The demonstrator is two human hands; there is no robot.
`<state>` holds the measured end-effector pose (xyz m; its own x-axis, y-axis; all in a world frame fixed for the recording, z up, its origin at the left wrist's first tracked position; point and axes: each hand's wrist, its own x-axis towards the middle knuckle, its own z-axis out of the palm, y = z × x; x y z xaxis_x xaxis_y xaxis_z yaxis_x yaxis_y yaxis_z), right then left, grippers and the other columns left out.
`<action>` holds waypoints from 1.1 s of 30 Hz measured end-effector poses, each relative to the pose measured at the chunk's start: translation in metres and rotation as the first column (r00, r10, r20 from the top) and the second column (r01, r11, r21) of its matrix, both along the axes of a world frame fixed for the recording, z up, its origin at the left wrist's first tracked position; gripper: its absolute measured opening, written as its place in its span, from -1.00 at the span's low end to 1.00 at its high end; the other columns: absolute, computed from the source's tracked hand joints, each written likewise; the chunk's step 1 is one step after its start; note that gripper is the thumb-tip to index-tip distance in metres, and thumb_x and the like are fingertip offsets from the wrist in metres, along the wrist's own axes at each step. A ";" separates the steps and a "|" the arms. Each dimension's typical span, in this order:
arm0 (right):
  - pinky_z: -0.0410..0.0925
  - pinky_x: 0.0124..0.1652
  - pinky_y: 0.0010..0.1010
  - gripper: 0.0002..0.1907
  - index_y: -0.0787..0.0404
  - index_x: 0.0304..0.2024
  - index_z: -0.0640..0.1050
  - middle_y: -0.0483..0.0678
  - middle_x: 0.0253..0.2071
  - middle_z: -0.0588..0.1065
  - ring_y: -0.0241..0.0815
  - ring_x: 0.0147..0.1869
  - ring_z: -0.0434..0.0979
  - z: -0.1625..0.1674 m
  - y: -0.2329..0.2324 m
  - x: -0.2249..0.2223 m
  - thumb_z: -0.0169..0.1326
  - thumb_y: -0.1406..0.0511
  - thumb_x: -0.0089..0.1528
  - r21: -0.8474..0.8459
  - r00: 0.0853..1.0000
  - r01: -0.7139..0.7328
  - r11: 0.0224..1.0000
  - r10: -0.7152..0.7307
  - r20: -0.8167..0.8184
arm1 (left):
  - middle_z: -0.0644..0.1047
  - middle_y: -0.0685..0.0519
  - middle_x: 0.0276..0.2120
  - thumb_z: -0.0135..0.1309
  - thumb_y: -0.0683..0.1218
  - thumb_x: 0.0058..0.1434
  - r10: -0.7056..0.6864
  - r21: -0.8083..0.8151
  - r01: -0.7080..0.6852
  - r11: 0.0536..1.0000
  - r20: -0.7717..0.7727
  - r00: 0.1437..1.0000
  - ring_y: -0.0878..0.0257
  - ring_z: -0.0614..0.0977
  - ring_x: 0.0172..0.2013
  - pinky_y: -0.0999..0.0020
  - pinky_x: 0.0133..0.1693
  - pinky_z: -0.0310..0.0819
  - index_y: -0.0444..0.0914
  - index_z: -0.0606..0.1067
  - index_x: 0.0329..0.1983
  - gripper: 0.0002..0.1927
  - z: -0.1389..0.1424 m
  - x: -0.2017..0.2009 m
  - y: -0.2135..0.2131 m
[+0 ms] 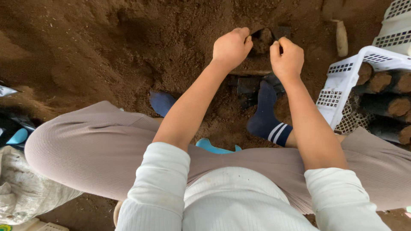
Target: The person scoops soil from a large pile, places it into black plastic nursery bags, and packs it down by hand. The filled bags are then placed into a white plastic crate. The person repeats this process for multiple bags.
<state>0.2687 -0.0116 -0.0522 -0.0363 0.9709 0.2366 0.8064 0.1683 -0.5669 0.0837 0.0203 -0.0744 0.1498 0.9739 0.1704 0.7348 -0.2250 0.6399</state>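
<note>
My left hand and my right hand both grip the rim of a small black plastic bag that is filled with brown soil. The bag stands against a big heap of loose soil in front of me. More flat black bags lie on the ground between my feet. I sit low with my knees spread, wearing dark blue socks.
A white plastic crate tilts at the right, holding several soil-filled black bags laid on their sides. A second white crate stands behind it. A dirty white sack lies at the lower left.
</note>
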 end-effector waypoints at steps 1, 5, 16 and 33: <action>0.28 -0.40 -0.09 -0.68 0.31 -0.44 0.41 0.21 -0.51 0.37 0.17 -0.47 0.39 0.003 0.002 0.001 0.09 0.29 0.38 0.013 1.000 0.010 1.000 -0.010 -0.006 | 0.60 -0.02 -0.29 0.03 0.01 0.30 -0.004 0.019 0.004 1.000 -0.002 1.000 -0.06 0.64 -0.32 0.01 -0.31 0.54 -0.19 0.49 -0.31 -0.81 0.008 0.000 -0.002; 0.19 -0.39 -0.23 -0.68 0.35 -0.44 0.36 0.06 -0.53 0.29 -0.11 -0.47 0.26 0.021 0.009 0.011 0.07 0.38 0.40 0.185 0.975 -0.015 0.983 0.055 -0.217 | 0.58 -0.03 -0.39 0.03 0.00 0.38 0.001 0.157 -0.017 0.987 0.097 0.995 -0.02 0.63 -0.42 0.09 -0.36 0.52 -0.19 0.48 -0.35 -0.77 0.058 -0.004 -0.007; 0.32 -0.31 -0.31 -0.86 0.31 -0.38 0.45 0.00 -0.46 0.43 -0.18 -0.40 0.43 0.017 0.009 -0.002 -0.05 0.43 0.30 0.306 0.942 -0.068 0.950 0.162 -0.294 | 0.53 -0.01 -0.44 0.02 -0.05 0.33 0.018 0.265 -0.068 0.962 0.185 0.983 0.03 0.61 -0.42 0.13 -0.36 0.48 -0.22 0.46 -0.37 -0.81 0.076 -0.032 -0.011; 0.32 -0.01 -0.10 -0.67 0.28 0.04 0.53 0.20 0.01 0.48 0.11 0.01 0.47 -0.036 0.095 -0.004 -0.03 0.14 0.52 -0.247 0.998 0.066 0.967 -0.061 0.027 | 0.02 -0.23 0.44 0.02 0.19 0.38 0.673 -0.125 -0.673 0.729 -0.045 0.738 -0.32 -0.04 0.38 -0.28 0.28 0.10 -0.12 0.26 0.41 -0.39 -0.043 -0.082 0.037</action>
<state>0.2645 0.0839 -0.0880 0.0250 0.9996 -0.0115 0.8219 -0.0271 -0.5690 0.0020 0.0571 -0.1173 -0.5534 0.8319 0.0405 0.6609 0.4090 0.6292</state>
